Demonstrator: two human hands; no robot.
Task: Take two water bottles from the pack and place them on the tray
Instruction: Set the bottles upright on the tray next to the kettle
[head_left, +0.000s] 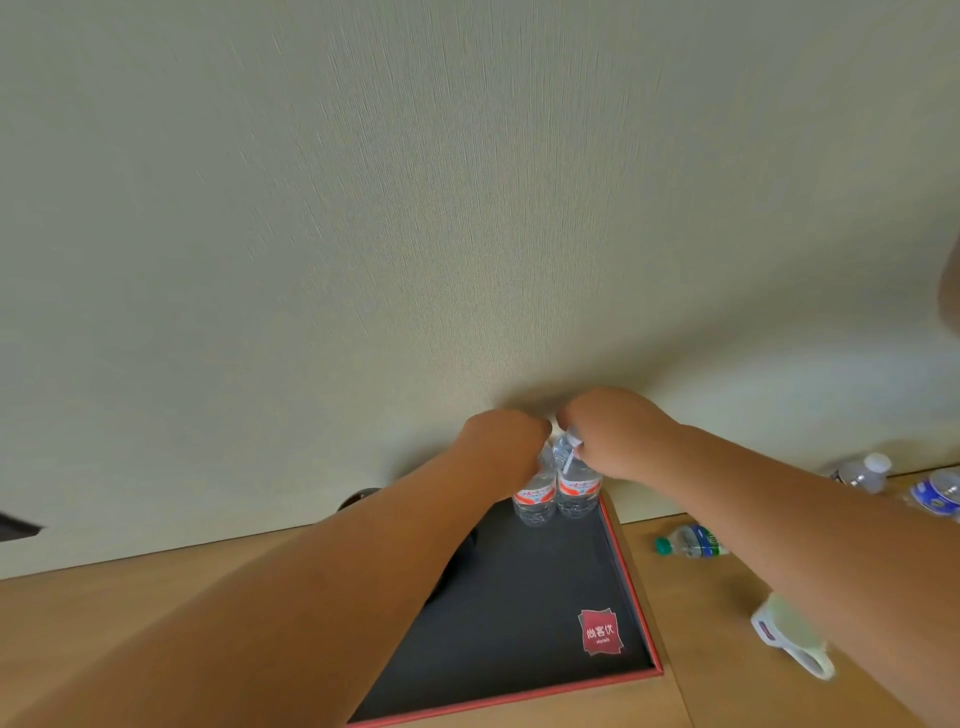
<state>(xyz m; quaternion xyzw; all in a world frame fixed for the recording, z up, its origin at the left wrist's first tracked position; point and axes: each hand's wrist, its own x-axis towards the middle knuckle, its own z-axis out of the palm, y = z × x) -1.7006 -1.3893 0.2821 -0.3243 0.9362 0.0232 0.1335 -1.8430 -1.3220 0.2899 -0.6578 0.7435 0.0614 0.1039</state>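
Two clear water bottles with red-and-white labels stand upright side by side at the far end of a black tray with a red rim (631, 577). My left hand (501, 441) is closed over the top of the left bottle (531, 501). My right hand (610, 434) grips the neck of the right bottle (577, 493). Both caps are hidden by my fingers. The two hands almost touch above the bottles, close to the wall. The pack is not in view.
The tray lies on a wooden table against a pale wall. A green-capped bottle (691, 542) lies on its side right of the tray. Two more bottles (865, 472) (935, 491) sit at the far right. A white mug (792, 636) lies near my right forearm.
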